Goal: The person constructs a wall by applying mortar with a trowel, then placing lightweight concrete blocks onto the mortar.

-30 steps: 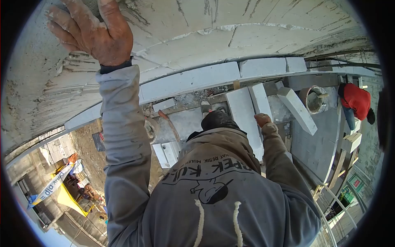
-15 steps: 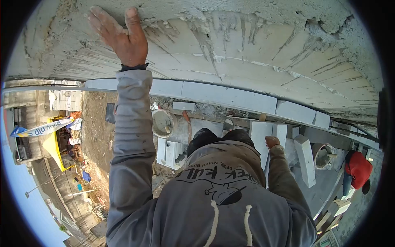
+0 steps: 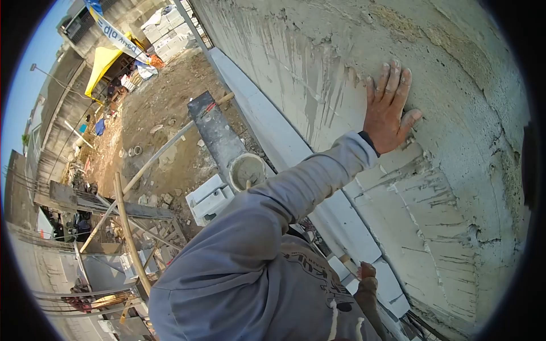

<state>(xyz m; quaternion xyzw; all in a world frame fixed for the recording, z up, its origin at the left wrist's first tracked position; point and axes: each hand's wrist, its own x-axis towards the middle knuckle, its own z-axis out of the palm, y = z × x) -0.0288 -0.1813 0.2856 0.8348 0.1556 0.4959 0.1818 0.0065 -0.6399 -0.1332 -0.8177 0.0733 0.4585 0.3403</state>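
Note:
My left hand (image 3: 390,109) lies flat against the rough, mortar-streaked wall (image 3: 455,119), palm on the surface, fingers spread and thumb out to the right. It holds nothing. Lower down, my right hand (image 3: 367,270) hangs close to the row of pale blocks (image 3: 347,233) at the foot of the wall. Its fingers look curled in, and whatever they may hold is too small to make out. My grey sleeve (image 3: 301,187) crosses the middle of the view and hides part of the floor.
A round bucket of grey mortar (image 3: 248,170) stands beside white blocks (image 3: 209,199). Behind it a dark board (image 3: 219,133) and a long pole (image 3: 149,176) lie above the dirt ground. Wooden poles (image 3: 129,233) and scaffold pieces are at the left. A yellow canopy (image 3: 103,67) stands far off.
The view has swung left, bringing more of the yard into sight. My left hand is still on the wall, with fingers more spread. The co-worker in red is out of view.

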